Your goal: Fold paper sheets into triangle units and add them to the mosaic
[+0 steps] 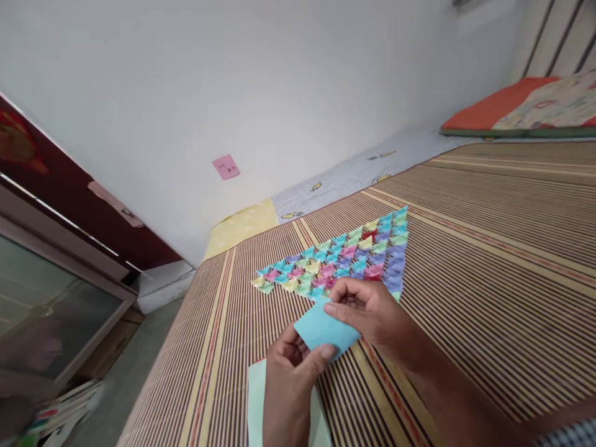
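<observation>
A small light-blue sheet of paper (pixel 321 329) is held up between my two hands. My left hand (pixel 295 372) pinches its lower edge, thumb on the near face. At the upper right corner, my right hand (pixel 363 307) grips the same sheet between thumb and curled fingers. Beneath my left hand lies a pale green pad or sheet (pixel 257 397), partly covered by the hand. Just beyond my hands, many folded paper triangles (pixel 344 251) in blue, green, yellow, pink, red and purple lie in rows forming a large triangle. My right hand hides part of its near edge.
The striped mat (pixel 465 248) covers the bed surface. A pink note (pixel 226 167) is stuck on the white wall (pixel 279 93). An orange and patterned folded cushion (pixel 503 108) lies at the far right. At left are a glass-fronted cabinet (pixel 60 310) and floor (pixel 135 354).
</observation>
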`<move>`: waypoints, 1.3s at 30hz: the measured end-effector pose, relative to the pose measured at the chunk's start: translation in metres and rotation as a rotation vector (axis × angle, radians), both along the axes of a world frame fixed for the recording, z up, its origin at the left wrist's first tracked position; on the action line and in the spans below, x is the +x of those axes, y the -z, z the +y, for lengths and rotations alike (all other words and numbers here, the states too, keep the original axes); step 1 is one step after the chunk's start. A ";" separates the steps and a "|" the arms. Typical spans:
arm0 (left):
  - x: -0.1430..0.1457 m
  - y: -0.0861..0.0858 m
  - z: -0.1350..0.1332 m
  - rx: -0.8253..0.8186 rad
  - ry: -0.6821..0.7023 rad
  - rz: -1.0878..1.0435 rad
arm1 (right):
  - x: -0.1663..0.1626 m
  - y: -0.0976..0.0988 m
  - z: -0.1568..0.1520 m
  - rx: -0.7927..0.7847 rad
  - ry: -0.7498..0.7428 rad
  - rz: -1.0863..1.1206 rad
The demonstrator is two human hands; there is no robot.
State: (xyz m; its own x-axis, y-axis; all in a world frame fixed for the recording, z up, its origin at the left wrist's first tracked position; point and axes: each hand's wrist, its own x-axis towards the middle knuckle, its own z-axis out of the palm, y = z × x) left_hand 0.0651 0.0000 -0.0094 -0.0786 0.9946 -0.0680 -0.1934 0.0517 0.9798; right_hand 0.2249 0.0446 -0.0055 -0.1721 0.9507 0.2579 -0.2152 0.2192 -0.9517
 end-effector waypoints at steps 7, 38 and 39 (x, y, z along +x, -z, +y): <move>0.019 0.005 -0.001 -0.048 0.008 -0.027 | 0.004 -0.001 0.001 0.046 0.074 0.000; 0.043 0.005 0.002 0.015 -0.213 -0.412 | 0.001 0.000 0.003 0.076 0.065 0.042; 0.044 0.006 0.002 0.019 -0.222 -0.425 | 0.001 -0.001 0.002 0.072 0.064 0.037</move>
